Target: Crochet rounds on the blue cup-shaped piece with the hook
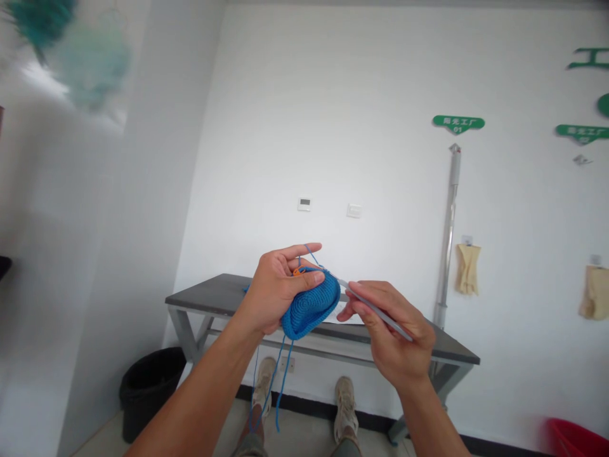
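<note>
My left hand is closed on a round blue crocheted piece, thumb pressed on its top edge and forefinger stretched out with blue yarn over it. An orange marker sits at the piece's rim by my thumb. My right hand pinches a grey crochet hook, whose tip reaches the piece's upper right edge. Strands of blue yarn hang from the piece toward the floor between my feet.
A grey metal table stands against the white wall just beyond my hands. A black bin sits on the floor at the left, a red tub at the lower right. Gloves and a pole hang on the wall.
</note>
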`<state>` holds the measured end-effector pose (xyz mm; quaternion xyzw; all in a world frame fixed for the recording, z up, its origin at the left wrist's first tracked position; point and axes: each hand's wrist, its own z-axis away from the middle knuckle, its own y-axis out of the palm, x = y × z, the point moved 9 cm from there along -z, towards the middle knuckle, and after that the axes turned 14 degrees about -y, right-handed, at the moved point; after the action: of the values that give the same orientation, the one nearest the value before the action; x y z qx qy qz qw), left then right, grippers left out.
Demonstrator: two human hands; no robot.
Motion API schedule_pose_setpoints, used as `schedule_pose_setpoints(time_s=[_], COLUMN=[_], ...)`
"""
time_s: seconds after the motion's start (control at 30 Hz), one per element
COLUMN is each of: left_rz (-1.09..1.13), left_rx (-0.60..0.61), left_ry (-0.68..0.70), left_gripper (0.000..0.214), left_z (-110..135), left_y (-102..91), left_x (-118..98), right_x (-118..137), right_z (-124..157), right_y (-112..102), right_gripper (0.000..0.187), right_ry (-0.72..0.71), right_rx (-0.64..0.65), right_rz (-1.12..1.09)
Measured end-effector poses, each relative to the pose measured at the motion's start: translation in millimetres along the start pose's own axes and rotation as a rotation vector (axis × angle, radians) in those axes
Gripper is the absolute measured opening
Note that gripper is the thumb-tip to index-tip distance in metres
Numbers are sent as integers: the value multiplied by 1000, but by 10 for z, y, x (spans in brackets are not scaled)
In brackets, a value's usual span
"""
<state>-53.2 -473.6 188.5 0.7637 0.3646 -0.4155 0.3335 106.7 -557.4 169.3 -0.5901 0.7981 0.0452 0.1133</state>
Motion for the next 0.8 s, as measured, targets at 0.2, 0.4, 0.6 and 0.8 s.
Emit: schedule_pose_setpoints(time_s=[0.2,0.4,0.6,0.8], left_rz=[2,-21,-69,-143], left_rx=[14,-11,-25,-19], left_ry=[-28,-23,-22,-19], left_gripper=[83,93,96,95], left_z=[6,50,69,75], left_y=[16,38,42,46], left_x=[11,-17,-15,-27], right_x=[45,78,158,266], right_z=[-14,-31,-40,-107], right_y=[-14,-17,-70,-107], right_gripper=[45,46,51,48], right_ry=[-21,-20,-77,-138], right_rx=[36,57,121,250], right_rz=[-9,-17,37,179])
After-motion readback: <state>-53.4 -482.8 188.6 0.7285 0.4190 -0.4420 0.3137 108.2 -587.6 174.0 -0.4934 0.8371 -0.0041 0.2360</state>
